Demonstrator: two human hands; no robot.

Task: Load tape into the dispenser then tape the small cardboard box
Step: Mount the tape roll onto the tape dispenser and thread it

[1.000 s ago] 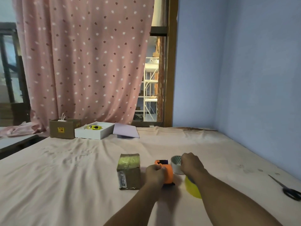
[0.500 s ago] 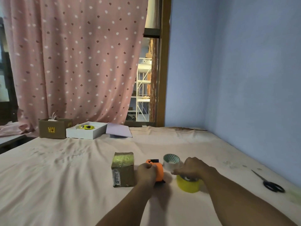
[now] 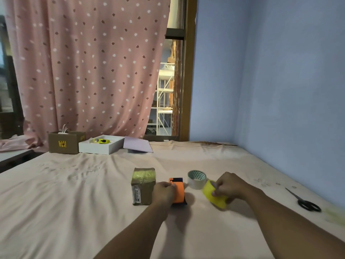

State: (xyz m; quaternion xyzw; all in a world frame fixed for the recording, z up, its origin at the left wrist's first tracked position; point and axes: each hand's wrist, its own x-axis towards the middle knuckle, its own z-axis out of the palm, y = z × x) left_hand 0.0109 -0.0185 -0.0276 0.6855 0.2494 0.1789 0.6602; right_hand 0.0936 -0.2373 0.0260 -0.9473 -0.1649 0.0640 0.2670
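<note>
A small cardboard box (image 3: pixel 143 186), wrapped in shiny tape, stands on the pink sheet (image 3: pixel 74 202) in the middle. Just right of it lies the orange and black tape dispenser (image 3: pixel 178 189), with my left hand (image 3: pixel 164 192) closed on its left side. My right hand (image 3: pixel 229 186) grips a yellow tape roll (image 3: pixel 214 197), tilted up off the sheet. A clear tape roll (image 3: pixel 196 179) with a patterned core stands behind, between the dispenser and the yellow roll.
Black scissors (image 3: pixel 306 201) lie at the right near the blue wall. At the back left stand a brown carton (image 3: pixel 64 143), a white tray (image 3: pixel 100 147) with a yellow item, and a lilac sheet (image 3: pixel 137 146). A dotted pink curtain hangs behind.
My right hand has moved from the clear roll to the yellow roll, taken hold of it and tipped it up off the sheet. My left hand stays on the dispenser.
</note>
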